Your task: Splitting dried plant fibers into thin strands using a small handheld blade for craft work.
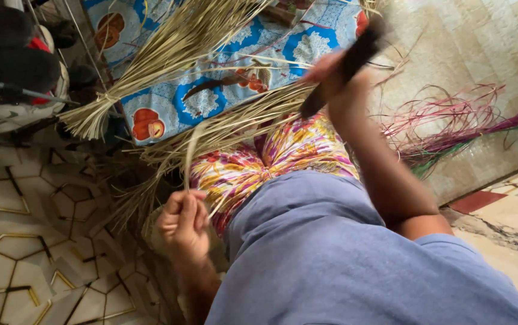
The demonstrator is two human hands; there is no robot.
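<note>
— What is each hand doing?

— The left hand (184,224) is curled shut low in the view, fingers pinching one pale straw strip (190,157) near its lower end. The right hand (331,75) is raised higher and further out, fingers wrapped tight round a dark, blurred tool (349,63); I cannot tell what kind, only that it is long and dark.

— Which way does the strip lie?

— It rises almost straight up out of the left hand's grip, bending slightly, its long axis running away from the body toward the loose straw bundle (235,120) lying across the lap. So the strip sits right at the left hand; the right hand is well apart from it, off to the right side.

— And the tool?

— Its long axis is slanted, upper end up and to the right, lower end pointing down-left toward the straw over the patterned skirt (295,147).

— Anything else around?

— A second, tied sheaf of straw (163,54) lies on a blue floral cloth (307,45) further out. Dyed pink and green strands (457,126) rest on a woven mat (469,48) to the right. Shoes (12,66) sit at the far left, beside the tiled floor (24,259).
</note>
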